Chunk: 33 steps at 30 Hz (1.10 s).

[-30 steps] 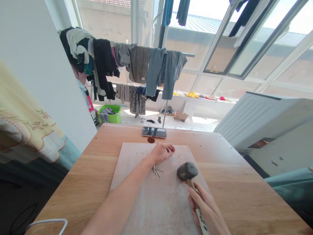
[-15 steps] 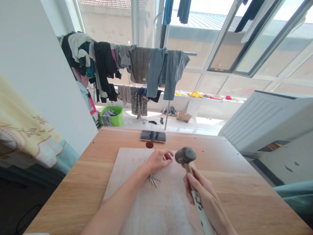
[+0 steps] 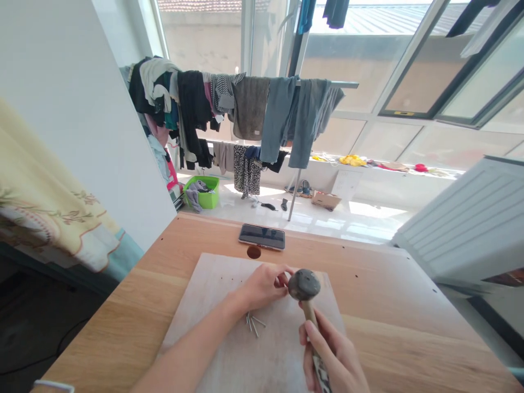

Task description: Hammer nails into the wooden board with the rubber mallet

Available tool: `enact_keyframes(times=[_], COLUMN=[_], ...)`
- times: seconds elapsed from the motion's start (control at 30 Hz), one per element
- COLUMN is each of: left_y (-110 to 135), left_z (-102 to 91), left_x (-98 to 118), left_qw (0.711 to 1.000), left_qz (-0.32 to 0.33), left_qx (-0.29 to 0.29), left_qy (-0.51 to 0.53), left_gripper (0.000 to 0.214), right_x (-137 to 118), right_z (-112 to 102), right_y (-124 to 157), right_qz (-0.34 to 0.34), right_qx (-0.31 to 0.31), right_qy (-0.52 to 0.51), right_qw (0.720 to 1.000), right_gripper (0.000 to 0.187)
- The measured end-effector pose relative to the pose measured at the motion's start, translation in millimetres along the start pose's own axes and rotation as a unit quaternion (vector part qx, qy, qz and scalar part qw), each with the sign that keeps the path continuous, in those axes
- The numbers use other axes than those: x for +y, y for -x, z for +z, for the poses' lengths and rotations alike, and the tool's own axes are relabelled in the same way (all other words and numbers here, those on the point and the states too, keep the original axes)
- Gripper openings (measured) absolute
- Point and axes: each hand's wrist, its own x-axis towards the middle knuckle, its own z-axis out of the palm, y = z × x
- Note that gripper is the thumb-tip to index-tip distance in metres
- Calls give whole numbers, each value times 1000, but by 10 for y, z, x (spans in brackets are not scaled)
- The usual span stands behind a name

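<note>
"What's on my feed, lower right?"

"There's the right hand [image 3: 329, 352], fingers wrapped round the handle of the mallet [image 3: 304, 285]! Its dark head shows just right of centre, lower half, handle sloping to the bottom edge."

"And the left hand [image 3: 265, 285]?"

"Over the board [image 3: 270, 357], lower middle, fingers curled in narrow. The mallet head sits right by them in my view; I can't tell whether they touch, or whether the fingertips hold anything."

"Nails?"

"I've got loose nails [image 3: 252, 322] fanned out on the board, just below the left wrist! Small dark dots [image 3: 232, 280] line up near the board's upper left corner."

"Beyond that?"

"Mid-frame, a phone [image 3: 262, 237] lies near the far edge of the wooden table [image 3: 401, 344], a round hole [image 3: 254, 252] just this side of it. Farther back, left of centre: a green basket [image 3: 210, 200] with grey cloth."
</note>
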Motion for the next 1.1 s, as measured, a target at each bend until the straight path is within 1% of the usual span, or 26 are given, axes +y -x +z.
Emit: enact_keyframes(times=[0.07,0.17,0.3,0.43,0.5,0.57,0.63,0.67,0.73,0.8,0.87,0.9,0.97,1.03,1.1], left_y=[4,12,17,26,34,38,28,19,3,20,105,179,378,603,793], left_z=[-3,-11,-26,-43,-46,-42,-37,-40,-70,-145,-256,-315,-410,-442,-402], left_x=[6,21,52,81,86,83,78,79,97,140,200,230,281,316,346], left_qw=[1000,1000,1000,999,999,999,999,999,999,999,999,996,979,955,932], left_qz=[-6,-6,-6,7,4,0,1,2,-4,-16,-24,-23,-14,-1,6], left_qx=[-3,-11,-17,-22,-26,-25,-25,-28,-38,-35,-8,8,22,7,-12], left_qy=[1,1,-4,-22,-24,-28,-33,-31,-9,2,-40,-87,-202,-297,-362], left_gripper=[38,32,31,34,33,31,29,29,30,29,20,15,10,11,11], right_x=[64,155,222,197,153,99,45,21,-20,-50,-60,-52,-2,95,214], right_z=[7,49,83,44,19,5,6,10,19,17,4,-3,0,31,88], right_y=[-14,-21,-22,-34,-37,-33,-20,-11,12,47,111,157,278,414,530], right_qz=[6,-2,4,9,-3,-9,-17,-25,-60,-92,-101,-91,-51,-11,6], right_qx=[22,73,110,83,63,30,8,10,40,64,72,70,63,60,74], right_qy=[-20,-33,-38,-39,-18,8,18,14,-3,-12,-4,3,11,7,7], right_qw=[1000,997,993,996,998,999,1000,1000,997,994,992,993,997,998,997], right_gripper=[65,67,73,69,60,50,45,44,41,42,47,48,50,52,52])
